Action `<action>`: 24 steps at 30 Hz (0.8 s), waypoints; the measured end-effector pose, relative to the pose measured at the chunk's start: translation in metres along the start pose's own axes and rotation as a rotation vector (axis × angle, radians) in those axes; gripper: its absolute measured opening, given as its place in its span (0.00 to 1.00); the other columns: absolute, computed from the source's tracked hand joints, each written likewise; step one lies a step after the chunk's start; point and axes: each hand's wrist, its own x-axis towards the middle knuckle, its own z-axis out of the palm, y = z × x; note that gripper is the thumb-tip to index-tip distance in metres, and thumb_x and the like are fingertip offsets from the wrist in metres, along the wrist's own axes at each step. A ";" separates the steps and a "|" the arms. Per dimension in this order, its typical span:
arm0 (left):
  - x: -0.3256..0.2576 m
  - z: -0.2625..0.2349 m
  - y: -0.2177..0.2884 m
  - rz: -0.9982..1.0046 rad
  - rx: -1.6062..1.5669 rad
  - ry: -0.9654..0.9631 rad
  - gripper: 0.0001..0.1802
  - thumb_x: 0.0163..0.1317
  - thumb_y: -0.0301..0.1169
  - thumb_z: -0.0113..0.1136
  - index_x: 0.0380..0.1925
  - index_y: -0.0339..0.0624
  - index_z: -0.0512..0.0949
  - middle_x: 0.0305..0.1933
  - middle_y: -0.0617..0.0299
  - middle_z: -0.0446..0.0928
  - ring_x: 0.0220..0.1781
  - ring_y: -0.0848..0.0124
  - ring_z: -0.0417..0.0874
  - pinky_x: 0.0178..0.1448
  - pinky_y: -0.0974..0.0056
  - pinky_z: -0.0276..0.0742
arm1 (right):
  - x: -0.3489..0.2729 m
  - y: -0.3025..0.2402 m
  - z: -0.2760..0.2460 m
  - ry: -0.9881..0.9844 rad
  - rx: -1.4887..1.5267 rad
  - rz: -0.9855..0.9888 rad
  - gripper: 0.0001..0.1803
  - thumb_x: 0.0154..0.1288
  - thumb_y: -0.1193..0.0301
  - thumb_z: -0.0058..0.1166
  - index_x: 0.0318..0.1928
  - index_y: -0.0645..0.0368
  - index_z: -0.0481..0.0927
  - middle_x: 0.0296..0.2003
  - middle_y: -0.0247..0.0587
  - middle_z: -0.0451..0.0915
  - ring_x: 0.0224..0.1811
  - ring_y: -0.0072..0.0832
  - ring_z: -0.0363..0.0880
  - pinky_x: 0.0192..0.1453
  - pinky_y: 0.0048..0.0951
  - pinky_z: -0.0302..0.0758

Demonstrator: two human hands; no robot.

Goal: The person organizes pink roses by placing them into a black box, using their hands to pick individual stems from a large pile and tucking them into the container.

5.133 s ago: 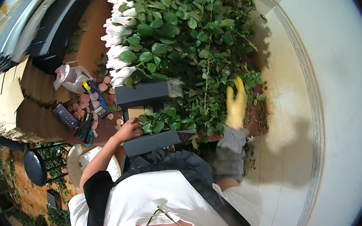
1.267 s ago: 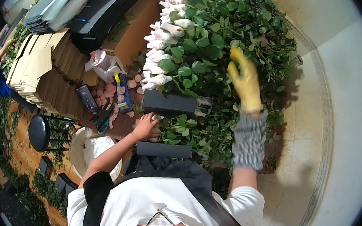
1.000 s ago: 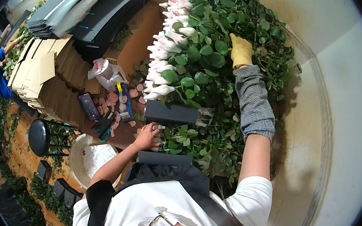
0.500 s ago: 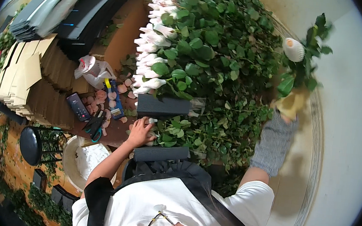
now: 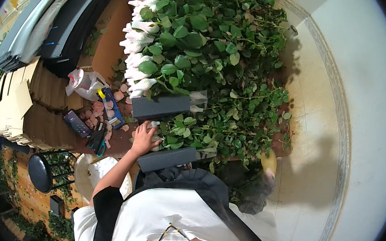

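Note:
My left hand (image 5: 145,139) is bare, its fingers spread over small pale flower heads between two dark corrugated cardboard pieces, the farther board (image 5: 161,107) and the nearer board (image 5: 166,159). Leafy stems (image 5: 210,132) run rightward from those heads. My right hand (image 5: 268,162), in a yellow glove with a grey striped sleeve (image 5: 256,197), is low beside the stem ends at the table's right edge. Motion smears its fingers, and no flower shows in it. Beyond lies a large pile of roses (image 5: 196,41), their pink-white heads (image 5: 140,37) in netting on the left.
Left of my hand lie black-and-teal scissors (image 5: 98,138), a dark phone-like device (image 5: 77,123), a blue box (image 5: 112,108), loose petals and a plastic bag (image 5: 85,83). Cardboard stacks (image 5: 39,104) stand farther left. Below are a bin (image 5: 84,175) and a black stool (image 5: 40,172).
My right hand has swung from the far right down toward my body. The netted rose it held out is no longer in view. My left hand stays on the flower heads.

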 end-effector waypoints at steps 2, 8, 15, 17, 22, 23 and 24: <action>0.000 -0.001 0.000 0.013 -0.012 0.012 0.39 0.58 0.51 0.73 0.66 0.49 0.72 0.71 0.38 0.62 0.73 0.41 0.65 0.76 0.41 0.62 | 0.037 -0.089 0.011 0.224 0.093 -0.446 0.29 0.72 0.64 0.58 0.70 0.59 0.73 0.63 0.59 0.79 0.63 0.53 0.79 0.68 0.44 0.74; 0.000 -0.009 0.003 -0.001 -0.040 -0.005 0.38 0.58 0.50 0.73 0.65 0.50 0.73 0.72 0.40 0.62 0.73 0.42 0.64 0.76 0.41 0.62 | 0.138 -0.364 0.007 0.520 0.049 -1.156 0.23 0.72 0.74 0.54 0.67 0.57 0.76 0.60 0.51 0.80 0.65 0.51 0.76 0.71 0.51 0.71; -0.001 -0.010 0.005 -0.018 -0.026 -0.008 0.37 0.60 0.54 0.71 0.64 0.49 0.73 0.72 0.40 0.63 0.74 0.42 0.64 0.75 0.40 0.62 | 0.189 -0.441 -0.011 0.363 -0.793 -0.701 0.22 0.67 0.74 0.56 0.62 0.54 0.80 0.43 0.41 0.89 0.50 0.37 0.87 0.69 0.40 0.70; -0.001 -0.007 0.004 0.000 -0.019 0.015 0.37 0.60 0.54 0.71 0.64 0.48 0.73 0.72 0.40 0.63 0.74 0.42 0.64 0.74 0.39 0.62 | 0.189 -0.449 -0.025 0.564 -0.767 -0.852 0.16 0.67 0.74 0.58 0.55 0.53 0.82 0.38 0.39 0.89 0.45 0.37 0.87 0.65 0.39 0.72; 0.000 -0.003 -0.001 0.018 -0.029 0.019 0.37 0.60 0.54 0.70 0.63 0.47 0.75 0.73 0.40 0.63 0.75 0.43 0.64 0.74 0.40 0.62 | 0.160 -0.484 -0.103 1.030 -0.754 -1.071 0.10 0.67 0.74 0.55 0.47 0.50 0.84 0.41 0.37 0.86 0.46 0.38 0.84 0.58 0.41 0.75; 0.000 -0.002 -0.002 0.015 -0.023 0.023 0.37 0.59 0.54 0.70 0.63 0.47 0.75 0.73 0.40 0.63 0.75 0.43 0.64 0.74 0.40 0.62 | 0.152 -0.481 -0.128 1.129 -0.617 -1.106 0.12 0.66 0.72 0.56 0.50 0.50 0.84 0.41 0.37 0.87 0.47 0.39 0.84 0.59 0.42 0.75; -0.001 -0.001 -0.002 0.018 -0.009 0.016 0.37 0.59 0.54 0.70 0.63 0.47 0.75 0.73 0.40 0.63 0.74 0.43 0.64 0.74 0.40 0.62 | 0.145 -0.478 -0.153 1.251 -0.504 -1.163 0.14 0.66 0.71 0.56 0.52 0.50 0.84 0.42 0.36 0.87 0.48 0.40 0.84 0.61 0.43 0.74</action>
